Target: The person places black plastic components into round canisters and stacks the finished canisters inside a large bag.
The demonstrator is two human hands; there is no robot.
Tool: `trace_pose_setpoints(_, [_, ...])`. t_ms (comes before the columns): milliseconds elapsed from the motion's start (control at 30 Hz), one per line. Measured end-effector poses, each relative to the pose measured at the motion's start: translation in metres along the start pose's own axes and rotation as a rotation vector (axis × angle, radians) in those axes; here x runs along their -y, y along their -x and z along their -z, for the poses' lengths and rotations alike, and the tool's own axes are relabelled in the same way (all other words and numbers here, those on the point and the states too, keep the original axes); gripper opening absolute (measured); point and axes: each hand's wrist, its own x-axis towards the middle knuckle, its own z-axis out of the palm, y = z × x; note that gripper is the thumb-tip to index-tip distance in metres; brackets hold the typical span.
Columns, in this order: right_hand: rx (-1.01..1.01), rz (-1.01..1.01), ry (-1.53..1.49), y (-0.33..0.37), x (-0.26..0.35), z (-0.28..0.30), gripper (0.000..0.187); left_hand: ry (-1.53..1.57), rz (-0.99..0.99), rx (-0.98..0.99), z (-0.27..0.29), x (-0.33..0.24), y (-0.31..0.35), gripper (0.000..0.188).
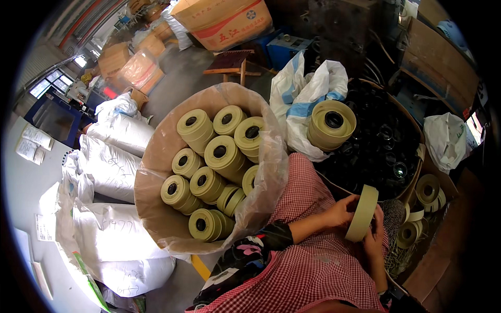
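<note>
An olive-green round plastic part [362,214], like a thick ring, stands on edge over my lap between my two hands. My left hand [343,211] has its fingers closed on the part's left side. From the right, my right hand [372,237] grips the lower right side; its fingertips are partly hidden behind the part. The part's faces are turned too far aside to show its centre. Just beyond, a stack of similar olive-green parts [331,125] with a black round centre rests against a white plastic bag and a mass of black round pieces [373,141].
To my left stands a large plastic-lined round carton [148,177] with several olive-green stacks [224,151]. At my right, a carton holds loose olive-green rings [428,189] and scraps. White sacks [115,224] line the left; a wooden stool [228,62] stands ahead.
</note>
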Motion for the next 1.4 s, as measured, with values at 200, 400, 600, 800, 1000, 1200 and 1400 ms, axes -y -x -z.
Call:
trace_pose_setpoints(200, [0.05, -0.113, 0.01, -0.014, 0.029, -0.007, 0.045, 0.131, 0.078, -0.108, -0.006, 0.002, 0.008, 0.069])
trace_pose_setpoints(400, [0.123, -0.721, -0.301, -0.026, 0.001, 0.014, 0.039, -0.098, -0.035, -0.057, 0.003, 0.017, 0.005, 0.065])
trace_pose_setpoints(600, [0.038, -0.116, 0.371, -0.018, 0.005, 0.002, 0.038, -0.005, 0.127, -0.031, 0.012, 0.001, 0.005, 0.065])
trace_pose_setpoints(800, [0.08, -0.142, 0.082, -0.012, -0.018, 0.002, 0.041, -0.028, 0.123, -0.051, 0.002, -0.006, 0.006, 0.063])
trace_pose_setpoints(1000, [0.102, 0.049, 0.085, -0.01, -0.011, -0.002, 0.045, 0.038, 0.164, -0.067, 0.01, 0.015, 0.002, 0.062])
trace_pose_setpoints(1200, [0.121, 0.29, 0.281, -0.012, -0.01, 0.001, 0.043, 0.208, 0.329, -0.022, 0.006, -0.001, 0.003, 0.055])
trace_pose_setpoints(1400, [-0.033, -0.611, -0.545, -0.022, -0.003, -0.014, 0.033, -0.146, 0.063, -0.172, 0.015, 0.049, -0.003, 0.061])
